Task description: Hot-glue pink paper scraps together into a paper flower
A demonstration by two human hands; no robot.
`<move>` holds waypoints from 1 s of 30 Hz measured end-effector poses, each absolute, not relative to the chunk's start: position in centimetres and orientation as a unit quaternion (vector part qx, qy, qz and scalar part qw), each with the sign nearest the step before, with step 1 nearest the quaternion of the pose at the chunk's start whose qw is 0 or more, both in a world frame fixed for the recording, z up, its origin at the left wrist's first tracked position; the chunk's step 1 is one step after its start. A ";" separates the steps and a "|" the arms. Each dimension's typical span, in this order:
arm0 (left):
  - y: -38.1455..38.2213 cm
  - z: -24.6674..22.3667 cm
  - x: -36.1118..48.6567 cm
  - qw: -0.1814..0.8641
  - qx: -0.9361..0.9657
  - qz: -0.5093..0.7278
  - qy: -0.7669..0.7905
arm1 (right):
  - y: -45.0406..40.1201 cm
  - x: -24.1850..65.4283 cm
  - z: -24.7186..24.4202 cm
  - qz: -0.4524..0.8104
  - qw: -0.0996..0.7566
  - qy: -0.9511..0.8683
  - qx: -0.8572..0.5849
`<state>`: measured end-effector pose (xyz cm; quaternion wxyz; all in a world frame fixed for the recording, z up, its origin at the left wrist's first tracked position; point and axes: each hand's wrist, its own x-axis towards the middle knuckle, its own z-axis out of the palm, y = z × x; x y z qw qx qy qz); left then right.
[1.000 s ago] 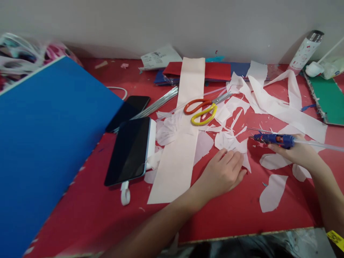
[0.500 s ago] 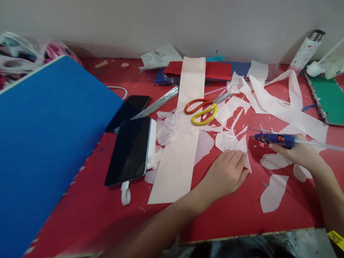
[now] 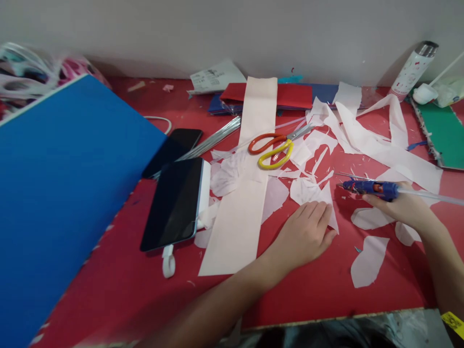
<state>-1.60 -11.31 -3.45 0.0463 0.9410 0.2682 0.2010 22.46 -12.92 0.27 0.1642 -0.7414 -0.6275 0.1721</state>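
My left hand [image 3: 306, 232] lies palm down on the red tabletop [image 3: 304, 299], its fingers stretched over the lower edge of pale pink cut pieces [image 3: 306, 189]. Whether anything is under the palm is hidden. In my right hand [image 3: 409, 205] is a blue glue gun [image 3: 373, 188], its nozzle pointing left towards those pieces and a clear glue stick [image 3: 433, 195] trailing out behind. Petal-shaped pieces [image 3: 369, 261] lie below the right hand. Scissors [image 3: 290, 137] with one red and one yellow handle rest beyond my left hand, partly on a long pale strip [image 3: 235, 232].
A large blue board [image 3: 72, 193] fills the left side. Beside it are a tablet [image 3: 176, 203], a phone [image 3: 181, 142] and silvery wires [image 3: 217, 137]. Pale strips [image 3: 391, 152], a flask [image 3: 415, 70] and a green board [image 3: 444, 133] lie right. Folded red material [image 3: 295, 95] sits by the wall.
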 end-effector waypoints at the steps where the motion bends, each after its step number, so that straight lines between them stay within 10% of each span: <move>1: -11.3 -3.5 -1.6 0.049 0.941 0.200 0.268 | -12.9 22.5 0.3 0.172 0.162 -0.626 -0.743; 30: -11.9 -3.7 -1.8 -0.027 0.949 0.174 0.260 | -12.9 22.5 0.3 0.169 0.167 -0.621 -0.747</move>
